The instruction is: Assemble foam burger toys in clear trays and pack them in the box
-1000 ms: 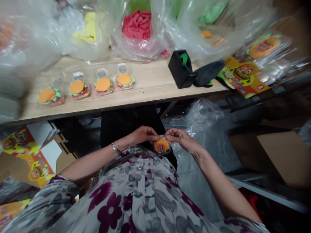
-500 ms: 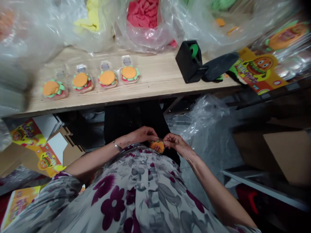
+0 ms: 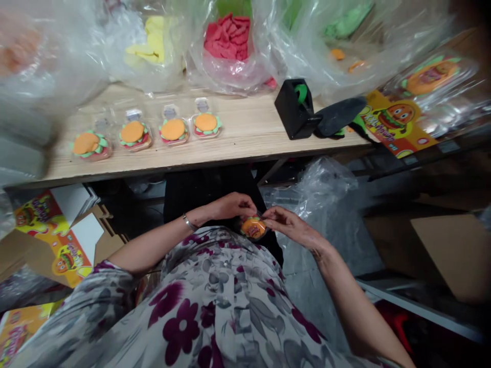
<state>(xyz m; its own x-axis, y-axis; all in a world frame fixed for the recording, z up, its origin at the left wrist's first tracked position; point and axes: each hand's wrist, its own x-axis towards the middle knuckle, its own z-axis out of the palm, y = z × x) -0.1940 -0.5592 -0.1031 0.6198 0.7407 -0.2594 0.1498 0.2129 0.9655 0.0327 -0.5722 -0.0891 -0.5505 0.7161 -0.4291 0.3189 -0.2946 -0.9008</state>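
Close to my body, above my lap, a small clear plastic burger pack (image 3: 253, 227) with an orange top sits between my two hands. My left hand (image 3: 236, 205) pinches its upper left edge, fingers curled. At its upper right side my right hand (image 3: 286, 223) holds the edge between thumb and fingertips. On the bench ahead stand several open clear boxes with toy burgers, the nearest to my hands being the burger (image 3: 206, 124) at the row's right end. Each shows an orange bun with green and red layers.
A black tape dispenser (image 3: 294, 112) with green tape stands on the wooden bench (image 3: 245, 138). Behind are plastic bags of red pieces (image 3: 228, 38) and yellow pieces (image 3: 153, 41). Printed cartons (image 3: 61, 230) lie at lower left, a clear plastic bag (image 3: 326, 179) below the bench, cardboard (image 3: 452, 250) at right.
Both hands, with the burger pack between them, have shifted slightly right in view. The pack is turned a little and shows more of its printed top. The bench appears slightly lower.
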